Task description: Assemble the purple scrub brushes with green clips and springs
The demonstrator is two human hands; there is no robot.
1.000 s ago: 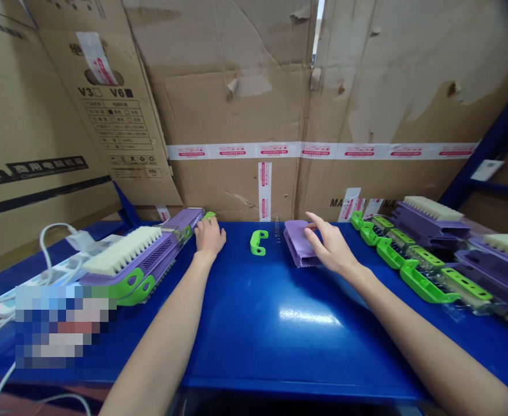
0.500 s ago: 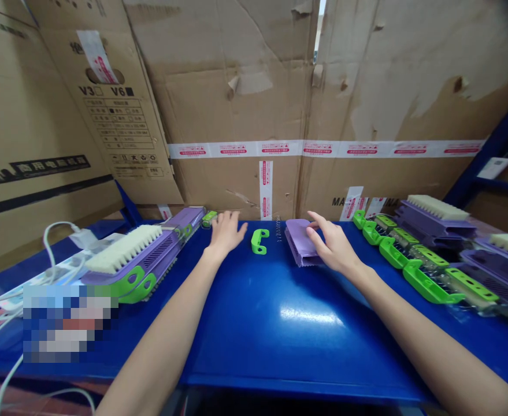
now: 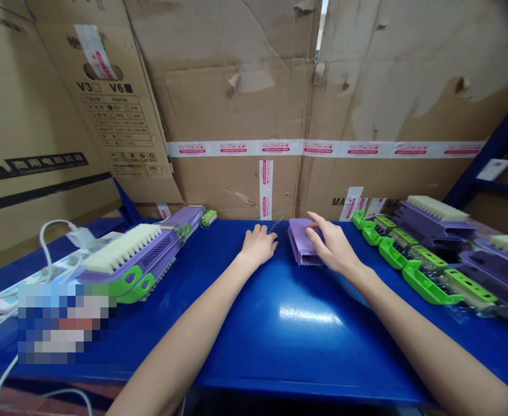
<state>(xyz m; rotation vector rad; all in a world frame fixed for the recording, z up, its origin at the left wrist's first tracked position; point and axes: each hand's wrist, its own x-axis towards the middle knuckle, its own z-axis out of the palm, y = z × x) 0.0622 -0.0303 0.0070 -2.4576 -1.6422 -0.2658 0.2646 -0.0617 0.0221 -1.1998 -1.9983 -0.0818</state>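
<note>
Two bare hands at work on the blue table, both toward its far edge, where the cardboard wall rises. Left hand palm-down and low, fingers bent toward the tabletop; what it holds, if anything, I cannot tell, since its own back covers the spot. A thin coil spring shows just past its fingertips, partly hidden by them — touching or not, unclear. Right hand loosely spread, thumb and forefinger apart, thumb over the top of the purple housing, which lies flat just right of the spring. Main worry, to my eye: the spring. Light and round, it could roll or flick off if a fingertip catches its end, and the table's back edge is near. The housing seems only lightly steadied; a sideways nudge might slide it over the slick paint — into the spring, perhaps. Farther right, the green handles stand in a close row beside the wrapped green-topped pieces; a careless right forearm could knock them out of line. At left, the bristled purple assembly sits near a white plug, whose cables might snag a sleeve.
</note>
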